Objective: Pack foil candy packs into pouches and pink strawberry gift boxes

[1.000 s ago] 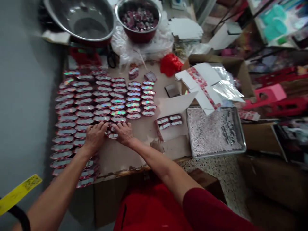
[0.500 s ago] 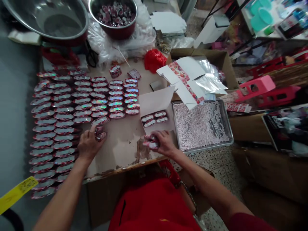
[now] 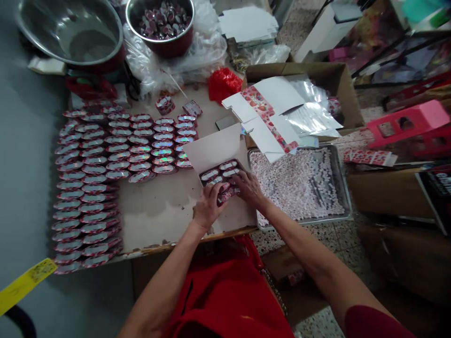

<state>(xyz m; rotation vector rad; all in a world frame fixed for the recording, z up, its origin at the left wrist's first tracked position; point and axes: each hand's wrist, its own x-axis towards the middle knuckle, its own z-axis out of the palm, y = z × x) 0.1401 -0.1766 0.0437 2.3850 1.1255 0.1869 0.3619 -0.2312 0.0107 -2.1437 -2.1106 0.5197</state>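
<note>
A small white carton [image 3: 214,146] stands with its lid up on the worktable. Inside it sit several small oval-topped packets [image 3: 228,165] with silvery tops and red printed sides. My left hand [image 3: 207,207] is closed on more such packets [image 3: 225,193] at the carton's near side. From the right, my right hand [image 3: 251,190] curls its fingers around the same packets, over the carton's edge; its fingertips are partly hidden. Left of the hands, many matching packets [image 3: 118,165] stand in tight columns.
To the right is a metal tray [image 3: 347,206] of small pale pieces, with flat printed cartons [image 3: 282,96] and a cardboard box [image 3: 338,75] behind. A steel bowl [image 3: 192,28] of small items and a larger basin [image 3: 121,42] occupy the back left. Red plastic [image 3: 225,84] lies mid-back.
My left hand has moved right from the packet columns to the carton, carrying packets. My right hand has moved up to the carton with its packets. The view has shifted slightly.
</note>
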